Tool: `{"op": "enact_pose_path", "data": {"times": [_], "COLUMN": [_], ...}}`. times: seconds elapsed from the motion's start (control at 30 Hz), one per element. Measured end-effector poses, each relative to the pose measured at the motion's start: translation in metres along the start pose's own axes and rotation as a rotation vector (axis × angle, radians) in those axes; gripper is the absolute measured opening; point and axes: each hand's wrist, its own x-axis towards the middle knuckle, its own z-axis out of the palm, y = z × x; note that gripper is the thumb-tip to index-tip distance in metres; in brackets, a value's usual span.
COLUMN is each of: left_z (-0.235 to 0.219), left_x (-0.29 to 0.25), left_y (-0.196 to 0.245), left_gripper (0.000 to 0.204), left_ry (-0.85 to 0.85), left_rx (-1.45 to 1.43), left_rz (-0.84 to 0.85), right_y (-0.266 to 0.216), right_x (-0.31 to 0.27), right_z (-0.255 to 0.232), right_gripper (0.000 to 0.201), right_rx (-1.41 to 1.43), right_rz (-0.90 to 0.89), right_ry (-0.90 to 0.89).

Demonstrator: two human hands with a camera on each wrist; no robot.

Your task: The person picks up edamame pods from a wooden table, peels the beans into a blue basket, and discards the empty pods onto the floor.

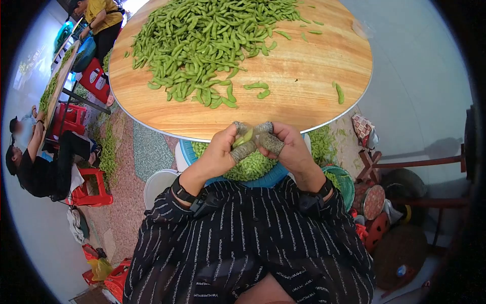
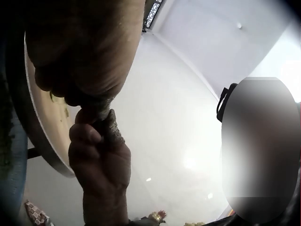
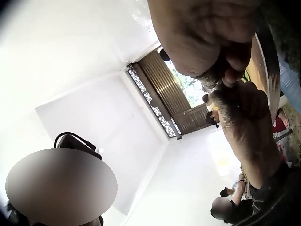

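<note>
Both hands, left hand (image 1: 218, 154) and right hand (image 1: 285, 147), are pinching a light, soft bean pod (image 1: 246, 137) by its ends, just off the counter's (image 1: 304, 76) near edge.

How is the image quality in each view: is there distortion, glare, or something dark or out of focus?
Head view: strong fisheye bend with dark corners, even light, pod sharp between left hand and right hand. Left wrist view: left hand close, dark, soft against a glaring ceiling. Right wrist view: right hand backlit; bright doorway washed out.
</note>
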Motion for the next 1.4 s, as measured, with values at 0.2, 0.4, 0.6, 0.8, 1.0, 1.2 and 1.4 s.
{"op": "enact_pose_path", "data": {"times": [0.2,0.4,0.6,0.8,1.0,1.2,1.4], "left_z": [-0.007,-0.007,-0.007,-0.004,-0.005,-0.003,0.000], "left_x": [0.001,0.002,0.000,-0.005,-0.001,-0.001,0.000], "left_y": [0.007,0.014,0.009,-0.003,0.001,0.013,0.004], "left_gripper": [0.017,0.023,0.023,0.017,0.018,0.018,0.015], "left_ry": [0.000,0.032,0.019,0.015,0.014,0.091,0.031], "left_rx": [0.394,0.744,0.841,0.699,0.130,0.512,0.228], "left_rz": [0.039,0.226,0.219,0.193,0.133,0.067,-0.158], "right_y": [-0.007,-0.002,0.000,0.009,0.013,0.011,0.023], "right_x": [0.002,0.005,0.006,0.007,0.005,-0.002,0.001], "right_z": [0.005,0.002,0.005,-0.001,0.000,0.000,-0.003], "right_gripper": [0.015,0.013,0.010,0.008,0.008,0.010,0.024], "right_rx": [-0.072,-0.181,-0.214,-0.198,-0.209,-0.341,-0.543], "right_rz": [-0.075,-0.112,-0.138,-0.102,-0.157,-0.182,-0.266], "right_ry": [-0.021,-0.010,0.036,0.015,0.007,0.100,0.100]}}
